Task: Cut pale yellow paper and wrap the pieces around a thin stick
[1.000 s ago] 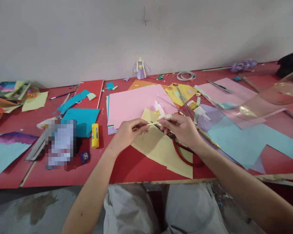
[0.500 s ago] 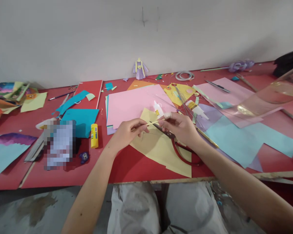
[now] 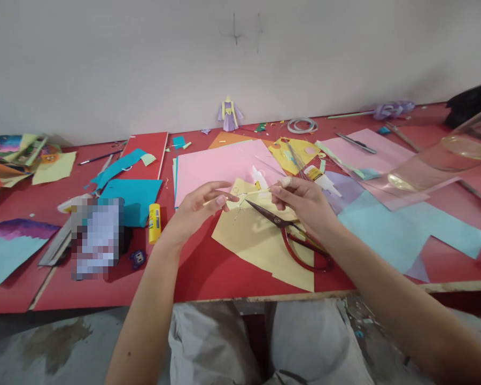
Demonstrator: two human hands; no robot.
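Both of my hands are raised over a pale yellow paper sheet (image 3: 260, 243) on the red table (image 3: 208, 272). My left hand (image 3: 196, 206) and my right hand (image 3: 304, 200) each pinch one end of a thin rolled yellow paper stick (image 3: 244, 193) stretched between them. My right forefinger wears a white bandage. Red-handled scissors (image 3: 294, 238) lie open on the yellow sheet, just under my right hand. A small white glue bottle (image 3: 258, 176) stands just beyond the stick on a pink sheet (image 3: 220, 166).
A yellow glue stick (image 3: 155, 223) lies to the left beside teal paper (image 3: 132, 195). A blurred-out object (image 3: 96, 238) sits further left. Light blue (image 3: 401, 224) and pink paper lie to the right under a clear rolled sheet (image 3: 436, 160). A paper doll (image 3: 229, 114) stands by the wall.
Both hands have lifted and moved away from me with the stick. The scissors under my right hand have come into full view. My left fingers have loosened and spread somewhat.
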